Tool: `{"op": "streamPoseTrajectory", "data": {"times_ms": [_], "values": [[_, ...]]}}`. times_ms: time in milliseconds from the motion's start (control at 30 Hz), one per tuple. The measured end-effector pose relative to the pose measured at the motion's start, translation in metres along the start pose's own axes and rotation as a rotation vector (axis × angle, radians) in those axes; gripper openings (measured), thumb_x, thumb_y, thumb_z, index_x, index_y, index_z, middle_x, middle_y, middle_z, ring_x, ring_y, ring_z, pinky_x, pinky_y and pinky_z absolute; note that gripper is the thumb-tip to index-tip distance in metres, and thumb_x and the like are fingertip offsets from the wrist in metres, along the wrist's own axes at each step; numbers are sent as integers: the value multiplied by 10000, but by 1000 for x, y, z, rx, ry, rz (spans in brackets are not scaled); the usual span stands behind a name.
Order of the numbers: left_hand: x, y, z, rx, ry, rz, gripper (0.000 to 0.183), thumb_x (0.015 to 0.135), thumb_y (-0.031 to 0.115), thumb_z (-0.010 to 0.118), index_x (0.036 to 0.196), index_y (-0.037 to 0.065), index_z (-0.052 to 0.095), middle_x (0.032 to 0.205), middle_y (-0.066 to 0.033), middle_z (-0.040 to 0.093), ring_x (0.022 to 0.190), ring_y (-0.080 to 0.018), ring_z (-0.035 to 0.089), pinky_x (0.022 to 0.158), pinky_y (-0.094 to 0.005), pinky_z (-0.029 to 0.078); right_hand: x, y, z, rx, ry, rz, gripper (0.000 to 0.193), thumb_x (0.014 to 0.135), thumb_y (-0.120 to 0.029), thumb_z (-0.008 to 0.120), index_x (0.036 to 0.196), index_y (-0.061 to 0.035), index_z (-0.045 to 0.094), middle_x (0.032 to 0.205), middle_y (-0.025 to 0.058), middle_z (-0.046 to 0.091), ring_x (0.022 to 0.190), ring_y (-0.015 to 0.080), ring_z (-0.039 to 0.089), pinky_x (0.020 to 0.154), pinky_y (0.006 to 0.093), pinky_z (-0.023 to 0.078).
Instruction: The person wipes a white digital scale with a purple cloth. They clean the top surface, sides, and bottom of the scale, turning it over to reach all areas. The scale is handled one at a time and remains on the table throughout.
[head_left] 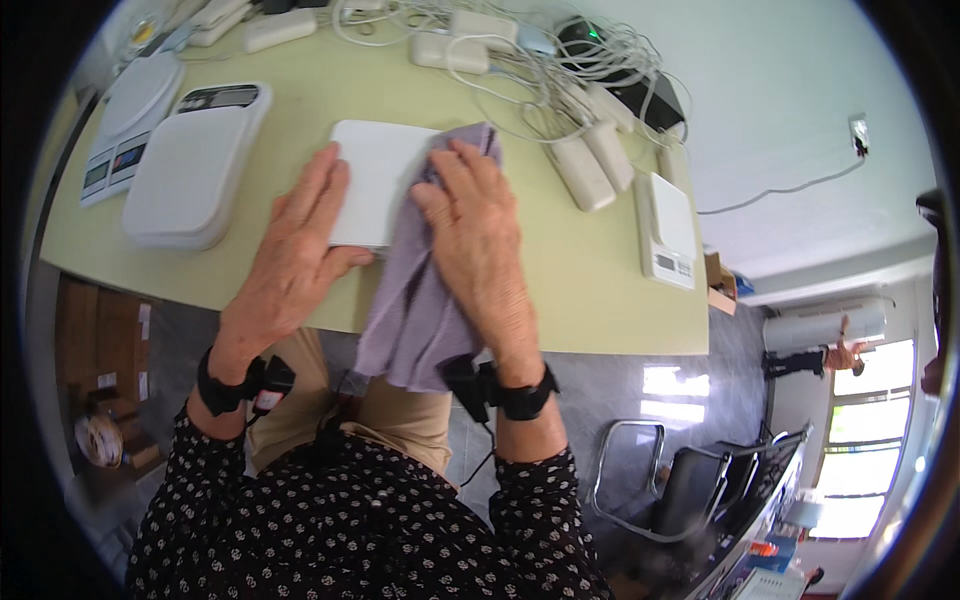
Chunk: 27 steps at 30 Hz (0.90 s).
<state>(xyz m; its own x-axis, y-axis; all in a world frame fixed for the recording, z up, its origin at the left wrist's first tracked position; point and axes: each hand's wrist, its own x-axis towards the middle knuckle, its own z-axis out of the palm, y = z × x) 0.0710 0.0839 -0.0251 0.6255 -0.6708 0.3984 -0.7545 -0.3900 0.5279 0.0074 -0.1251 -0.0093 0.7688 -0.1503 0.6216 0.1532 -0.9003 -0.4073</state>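
Note:
In front of me on the table lies a flat white scale (378, 190) with rounded corners. My left hand (297, 240) braces it, fingers along its left edge and thumb at its near edge. A purple-grey cloth (405, 310) covers the scale's right side and hangs over the table's front edge. My right hand (472, 225) presses on this cloth with bent fingers, gripping it against the scale. The part of the scale under the cloth is hidden. Both wrists carry black straps with small devices.
Two white kitchen scales, one larger (190, 165) and one rounder (140, 100), stand at left. A small scale (668, 230) lies at the right edge. White power strips (580, 170) and tangled cables crowd the back of the pale green table (590, 310). A chair (690, 490) and another person (835, 357) are at right.

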Motion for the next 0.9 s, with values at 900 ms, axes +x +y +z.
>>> {"op": "streamPoseTrajectory", "data": {"times_ms": [900], "values": [[-3, 5, -2, 19, 7, -9, 847, 940, 269, 716, 1567, -103, 282, 1660, -241, 268, 1481, -403, 353, 1182, -454, 307, -75, -73, -6, -214, -83, 100, 542, 880, 18, 630, 1413, 23, 538, 1492, 283, 440, 1327, 484, 469, 1132, 627, 357]]}}
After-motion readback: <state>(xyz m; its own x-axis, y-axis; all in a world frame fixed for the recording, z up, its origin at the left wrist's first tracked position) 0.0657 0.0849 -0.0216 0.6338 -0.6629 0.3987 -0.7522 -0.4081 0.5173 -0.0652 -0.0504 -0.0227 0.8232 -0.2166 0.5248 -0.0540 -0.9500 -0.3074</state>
